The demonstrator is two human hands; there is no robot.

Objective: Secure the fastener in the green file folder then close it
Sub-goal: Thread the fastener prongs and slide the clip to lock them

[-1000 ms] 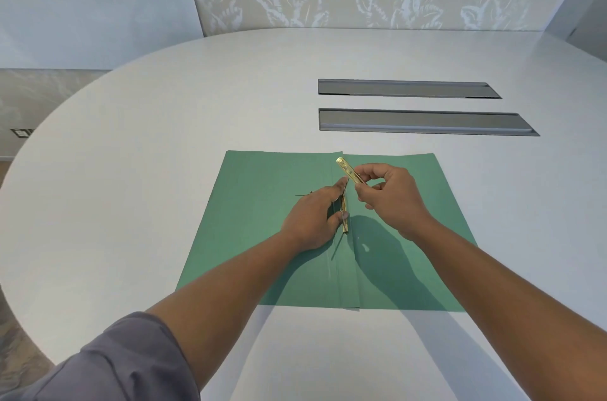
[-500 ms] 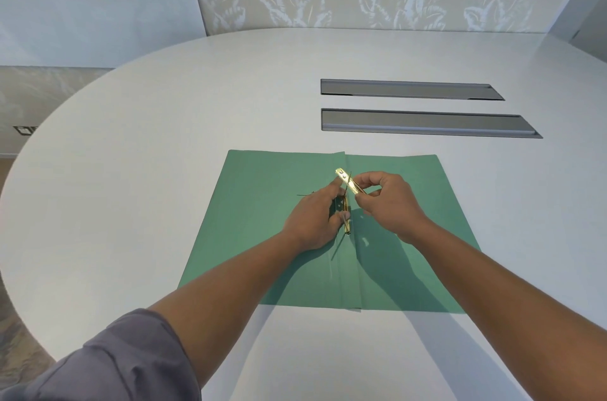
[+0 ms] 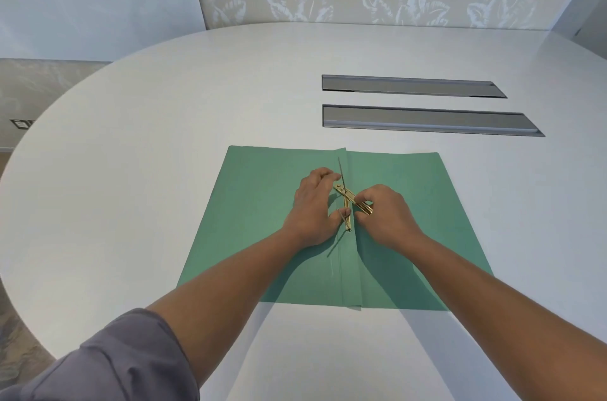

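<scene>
The green file folder (image 3: 262, 213) lies open and flat on the white table, its spine running away from me. A brass fastener (image 3: 346, 203) sits along the spine, with one thin prong standing up at the far end. My right hand (image 3: 386, 220) pinches the loose brass bar, which lies slanted across the fastener base. My left hand (image 3: 313, 207) rests on the left leaf beside the spine, fingertips touching the upright prong and thumb pressing the near prong.
Two long grey recessed slots (image 3: 427, 121) are set into the white table (image 3: 131, 170) behind the folder. The table's curved edge runs along the left. A patterned wall stands beyond it.
My right hand has lowered the brass bar from a raised tilt down onto the fastener base. My left hand has slid farther up the spine toward the upright prong.
</scene>
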